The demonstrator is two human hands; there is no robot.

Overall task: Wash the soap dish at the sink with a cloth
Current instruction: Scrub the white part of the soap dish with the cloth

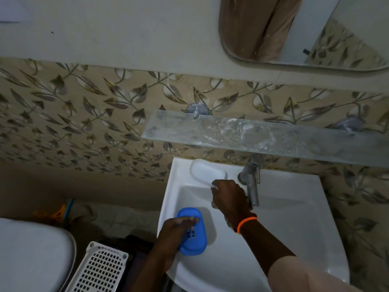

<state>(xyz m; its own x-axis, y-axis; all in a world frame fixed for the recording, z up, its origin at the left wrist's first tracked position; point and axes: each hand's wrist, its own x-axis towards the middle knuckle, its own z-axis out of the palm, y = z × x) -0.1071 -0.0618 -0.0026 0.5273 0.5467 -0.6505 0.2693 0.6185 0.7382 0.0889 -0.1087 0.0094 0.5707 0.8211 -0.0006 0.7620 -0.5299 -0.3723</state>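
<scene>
My left hand (pixel 173 230) grips a blue soap dish (pixel 194 239) over the left side of the white sink (pixel 294 228), with the fingers curled over the dish's upper edge. The dish has drain slots in its middle. My right hand (pixel 228 194), with an orange band at the wrist, pinches the edge of a clear lid (pixel 205 170) that lies on the sink's back left corner. No cloth is plainly in view; a small pale bit shows under the right hand, and I cannot tell what it is.
A steel tap (pixel 251 182) stands just right of my right hand. A smeared glass shelf (pixel 263 135) juts out above the sink, with a mirror (pixel 305 39) higher up. A white toilet lid (pixel 31 256) and a perforated white basket (pixel 101 268) sit to the left.
</scene>
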